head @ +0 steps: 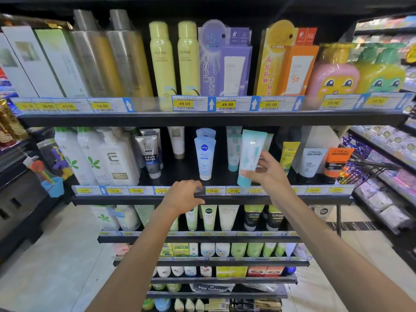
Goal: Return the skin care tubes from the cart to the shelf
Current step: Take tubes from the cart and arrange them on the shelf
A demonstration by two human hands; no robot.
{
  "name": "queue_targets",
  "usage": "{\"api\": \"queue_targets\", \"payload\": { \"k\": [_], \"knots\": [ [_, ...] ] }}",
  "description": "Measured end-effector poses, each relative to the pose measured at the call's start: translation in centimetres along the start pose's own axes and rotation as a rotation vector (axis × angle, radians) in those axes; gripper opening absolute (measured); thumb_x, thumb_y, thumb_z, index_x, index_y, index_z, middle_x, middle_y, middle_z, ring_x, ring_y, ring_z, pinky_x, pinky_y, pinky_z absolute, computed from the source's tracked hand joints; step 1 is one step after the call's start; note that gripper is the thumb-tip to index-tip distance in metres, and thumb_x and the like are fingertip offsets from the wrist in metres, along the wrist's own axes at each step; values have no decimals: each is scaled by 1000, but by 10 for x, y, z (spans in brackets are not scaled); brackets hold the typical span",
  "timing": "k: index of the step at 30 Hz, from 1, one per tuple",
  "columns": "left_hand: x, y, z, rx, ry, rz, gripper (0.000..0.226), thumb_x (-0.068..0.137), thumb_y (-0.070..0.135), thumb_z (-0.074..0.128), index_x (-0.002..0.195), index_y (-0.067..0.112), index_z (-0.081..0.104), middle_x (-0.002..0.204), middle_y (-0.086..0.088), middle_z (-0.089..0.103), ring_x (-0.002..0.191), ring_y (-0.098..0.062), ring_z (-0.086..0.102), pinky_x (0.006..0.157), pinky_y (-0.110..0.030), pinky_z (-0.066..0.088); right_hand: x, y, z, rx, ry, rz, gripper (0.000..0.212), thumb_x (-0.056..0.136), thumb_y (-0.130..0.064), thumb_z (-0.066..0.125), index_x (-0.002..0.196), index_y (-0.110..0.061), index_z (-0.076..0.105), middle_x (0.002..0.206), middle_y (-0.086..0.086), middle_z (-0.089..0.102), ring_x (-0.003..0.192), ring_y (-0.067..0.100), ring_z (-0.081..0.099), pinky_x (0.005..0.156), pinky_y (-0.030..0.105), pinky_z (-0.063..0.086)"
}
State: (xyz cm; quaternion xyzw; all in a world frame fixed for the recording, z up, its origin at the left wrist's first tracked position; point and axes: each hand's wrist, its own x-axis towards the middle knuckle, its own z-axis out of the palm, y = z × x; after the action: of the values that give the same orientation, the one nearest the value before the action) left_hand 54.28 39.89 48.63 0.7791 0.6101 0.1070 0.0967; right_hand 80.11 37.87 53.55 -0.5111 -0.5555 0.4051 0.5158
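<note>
Your right hand (267, 174) grips a pale teal tube (249, 154), cap down, at the second shelf (225, 199), just beside the Nivea tube (204, 157). Your left hand (183, 195) rests on the shelf's front rail, fingers relaxed, holding nothing.

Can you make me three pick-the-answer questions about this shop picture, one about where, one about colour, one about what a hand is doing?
1. Where is the left hand?
A. on the shelf edge
B. in the cart
C. on the floor

2. What colour is the held tube?
A. orange
B. pale teal
C. black

3. What is the right hand doing?
A. hanging free
B. pointing up
C. holding the tube

Answers: 1 A, its fingers rest on the price strip rail. 2 B, it looks pale teal with a teal cap. 3 C, thumb and fingers grip its lower end.
</note>
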Motion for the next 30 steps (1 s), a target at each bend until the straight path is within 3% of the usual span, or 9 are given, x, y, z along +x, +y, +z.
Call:
{"api": "queue_targets", "payload": {
  "k": [4, 7, 12, 15, 18, 30],
  "knots": [
    [1, -1, 1, -7, 31, -7, 29, 88, 31, 76, 116, 26, 67, 117, 4, 69, 112, -22, 61, 91, -39, 52, 23, 1, 9, -138, 1, -20, 57, 81, -13, 86, 129, -22, 57, 117, -4, 71, 103, 12, 70, 90, 40, 60],
    [2, -1, 2, -11, 44, -16, 28, 88, 31, 76, 114, 25, 67, 114, 2, 70, 109, -21, 61, 88, -38, 52, 37, 6, 17, -280, -18, -7, 55, 80, -14, 87, 125, -20, 57, 112, 4, 70, 100, 17, 68, 90, 42, 59],
    [3, -1, 4, -2, 49, -29, 30, 89, 32, 76, 115, 24, 66, 111, -2, 71, 107, -23, 61, 85, -37, 51, 54, 21, 23, -429, -61, 63, 56, 75, -11, 89, 122, -17, 58, 100, 1, 72, 99, 21, 70, 90, 46, 59],
    [4, 0, 4, -1, 52, -36, 32, 90, 32, 75, 119, 23, 67, 111, -3, 70, 107, -24, 61, 86, -37, 50, 60, 29, 26, -495, -68, 76, 62, 73, -9, 90, 125, -15, 58, 114, 4, 73, 110, 22, 68, 92, 37, 56],
    [3, 0, 5, -1, 57, -42, 32, 91, 32, 74, 120, 23, 66, 112, -3, 70, 107, -23, 61, 85, -36, 50, 63, 34, 29, -499, -46, 75, 73, 71, -9, 91, 134, -18, 55, 130, 3, 68, 122, 22, 62, 100, 37, 53],
    [5, -1, 9, -14, 74, -50, 33, 90, 34, 75, 121, 25, 67, 113, -2, 70, 110, -23, 60, 85, -33, 46, 86, 46, 29, -541, -51, 160, 64, 72, -12, 91, 128, -15, 61, 132, 7, 68, 125, 27, 62, 104, 46, 53]
  ]
}}
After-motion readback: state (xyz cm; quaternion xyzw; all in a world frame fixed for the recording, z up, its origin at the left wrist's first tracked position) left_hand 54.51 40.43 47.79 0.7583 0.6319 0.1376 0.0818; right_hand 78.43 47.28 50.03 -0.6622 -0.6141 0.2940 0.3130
